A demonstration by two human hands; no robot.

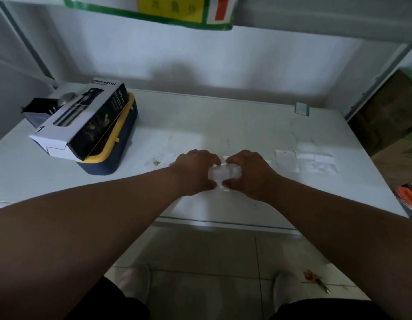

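- clear plastic packet sits between both hands, just over the counter, front-middle; long axis looks approx near-to-far, but blur leaves that unsure
- packet: see-through, crinkled, whitish glare; contents can't tell
- left hand palm down, fingers curled over the packet's left edge, thumb at near side, pinching it; right hand mirrors this on the right edge; both forearms stretched fwd, converging

A small clear plastic packet, glossy and crumpled, is pinched between the left hand and right hand. It is well to the right of the spray bottle box and nearer the front.
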